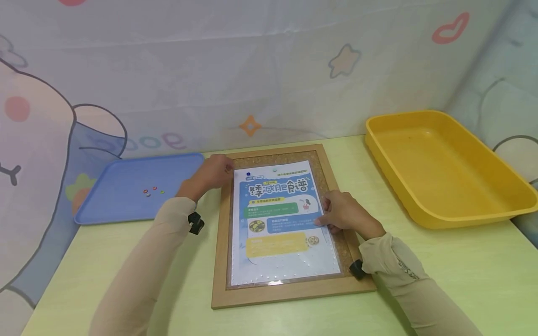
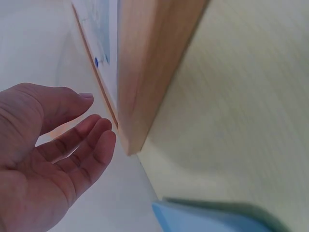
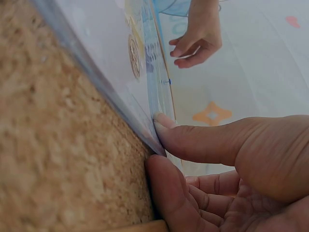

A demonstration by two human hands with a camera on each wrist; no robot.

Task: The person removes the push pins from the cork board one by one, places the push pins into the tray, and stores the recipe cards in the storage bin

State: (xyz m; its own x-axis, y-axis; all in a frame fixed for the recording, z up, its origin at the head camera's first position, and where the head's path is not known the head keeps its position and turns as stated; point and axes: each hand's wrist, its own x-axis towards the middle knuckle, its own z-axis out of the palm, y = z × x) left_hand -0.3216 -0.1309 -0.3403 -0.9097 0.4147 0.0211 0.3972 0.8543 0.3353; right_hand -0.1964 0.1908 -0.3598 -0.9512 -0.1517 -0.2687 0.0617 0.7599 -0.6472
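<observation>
Poster (image 1: pixel 279 228) is lying lengthwise, title toward the far edge of the corkboard (image 1: pixel 294 293); right hand (image 1: pixel 343 210) is pinching it, left hand (image 1: pixel 213 171) hovering, loosely parted.

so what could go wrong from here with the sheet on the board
The sheet might swing or tear at the blue pin near its top-left corner if the right hand tugs the edge it pinches. The small coloured pieces on the blue tray could scatter if the left sleeve bumps it.
</observation>
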